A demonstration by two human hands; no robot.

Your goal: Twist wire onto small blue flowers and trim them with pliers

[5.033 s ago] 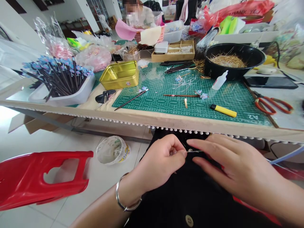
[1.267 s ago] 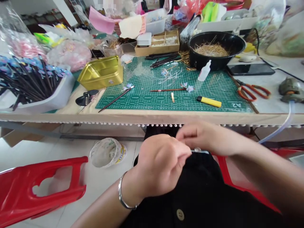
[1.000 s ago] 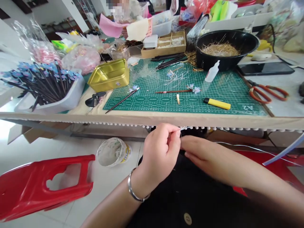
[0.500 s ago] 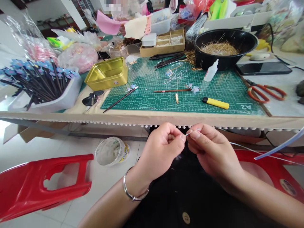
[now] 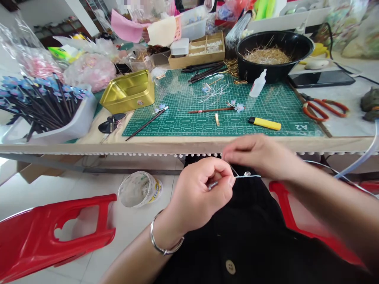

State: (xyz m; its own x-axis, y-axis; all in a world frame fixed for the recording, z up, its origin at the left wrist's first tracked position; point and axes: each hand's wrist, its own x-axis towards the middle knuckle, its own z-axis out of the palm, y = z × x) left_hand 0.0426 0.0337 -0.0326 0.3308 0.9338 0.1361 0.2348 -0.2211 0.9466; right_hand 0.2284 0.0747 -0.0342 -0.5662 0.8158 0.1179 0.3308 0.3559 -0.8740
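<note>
My left hand [image 5: 204, 193] is closed, thumb and forefinger pinching a thin pale wire [image 5: 251, 176] that sticks out to the right. A small clear bead [image 5: 247, 173] sits on that wire. Something silvery shows inside the curled fingers, too hidden to name. My right hand [image 5: 251, 152], blurred, is just above and beyond the left fingertips, its fingers bent together. A second thin strand slants from the wire up to those fingers. On the green cutting mat [image 5: 166, 126] ahead lie a brown hair stick with blue flowers [image 5: 213, 110] and a dark one [image 5: 148, 123].
The mat also bears a gold clip [image 5: 217, 119], a yellow lighter [image 5: 266, 124] and a glue bottle [image 5: 258, 85]. Red-handled pliers [image 5: 325, 108], a black basin [image 5: 245, 71], a gold tin [image 5: 127, 100] and a white tray of flowered sticks [image 5: 79, 118] surround it. A red stool [image 5: 26, 228] stands left.
My right hand has moved up and over beyond the left fingertips, turning palm down. The wire and bead now show to the right of my left hand, which stays pinched. The view has shifted slightly.
</note>
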